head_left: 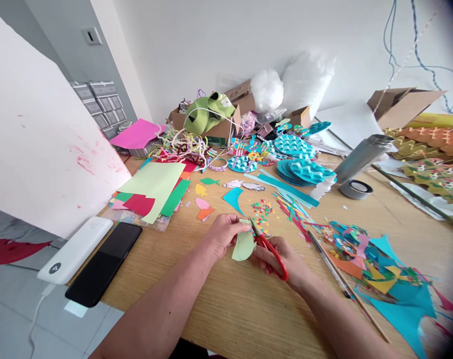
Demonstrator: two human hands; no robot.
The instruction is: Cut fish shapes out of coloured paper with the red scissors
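Between the thumb and fingers of my left hand (223,234) is a piece of light green paper (243,245) with a curved outline drawn on it. My right hand (281,259) grips the red handles of a pair of scissors (278,260), whose blades lie at the paper's upper right edge. Small paper fish in green (210,181), yellow (200,190), pink (202,203) and orange (205,213) lie beyond my left hand. A blue paper scrap (233,200) and a scatter of tiny coloured paper bits (263,208) lie just past the scissors.
Coloured paper sheets (151,184) are stacked at left, near a black phone (104,264) and a white power bank (75,248). A steel flask (363,157) stands at right, behind a pen (329,264) and a heap of paper offcuts (391,279). Blue wavy discs (305,172) sit further back.
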